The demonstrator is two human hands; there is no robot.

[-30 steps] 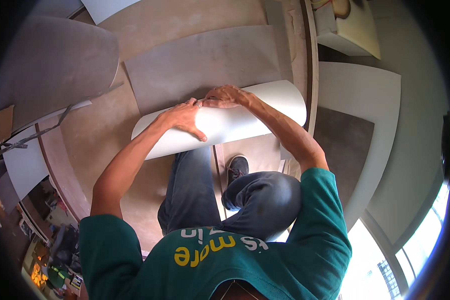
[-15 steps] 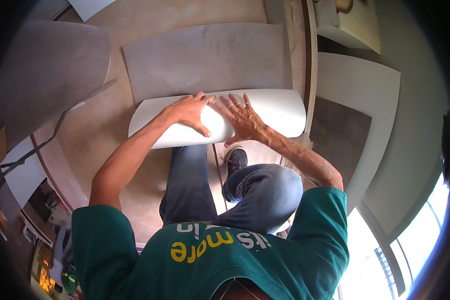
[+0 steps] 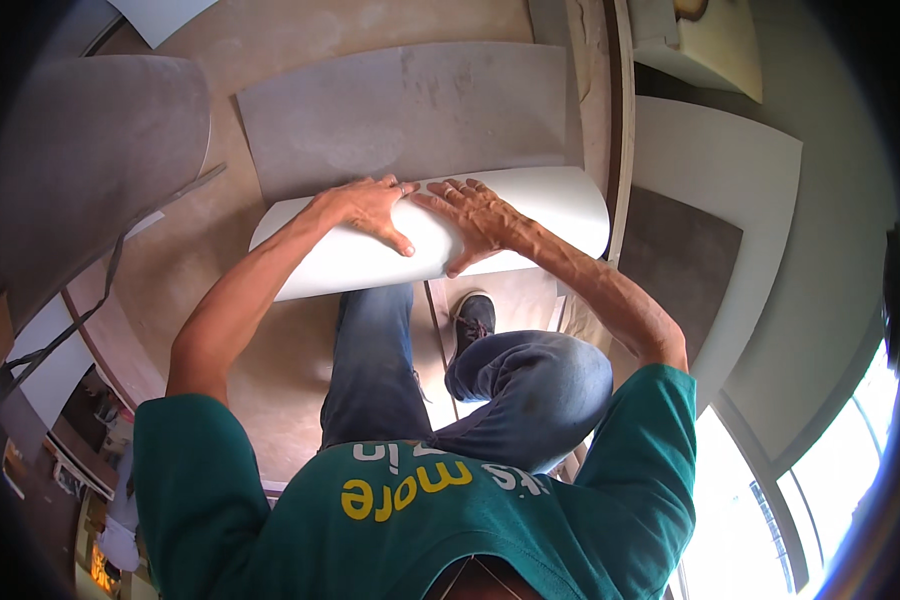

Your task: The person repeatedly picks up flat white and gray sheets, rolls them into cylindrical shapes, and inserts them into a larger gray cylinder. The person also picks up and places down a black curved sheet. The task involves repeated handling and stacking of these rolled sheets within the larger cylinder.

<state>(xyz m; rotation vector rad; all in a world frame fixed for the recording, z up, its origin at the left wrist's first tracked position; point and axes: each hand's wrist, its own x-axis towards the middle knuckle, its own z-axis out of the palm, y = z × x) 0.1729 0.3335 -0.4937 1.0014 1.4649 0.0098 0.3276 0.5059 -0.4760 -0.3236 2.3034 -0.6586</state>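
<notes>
a white curled sheet (image 3: 428, 235) lies crosswise in front of the person, bent into a broad, loose roll near the near edge of a grey sheet (image 3: 400, 110); whether the two are one piece i cannot tell. the left hand (image 3: 368, 210) rests on its top, thumb and fingers spread, gripping nothing firmly that shows. the right hand (image 3: 478, 222) lies just beside it, also open and splayed, fingers pointing away from the body. set close together near the roll's middle, the palms probably spread pressure evenly and stop the curl from springing open.

below it, one jeans leg (image 3: 375, 365) reaches forward to the roll's near side, while the other knee (image 3: 540, 390) is bent above a dark shoe (image 3: 473, 318), a low stance that likely lets body weight bear down through the arms. past the roll's right end runs a wooden rail (image 3: 618, 130); beyond that, a dark sheet (image 3: 680, 265) lies over a pale panel (image 3: 770, 200).
</notes>
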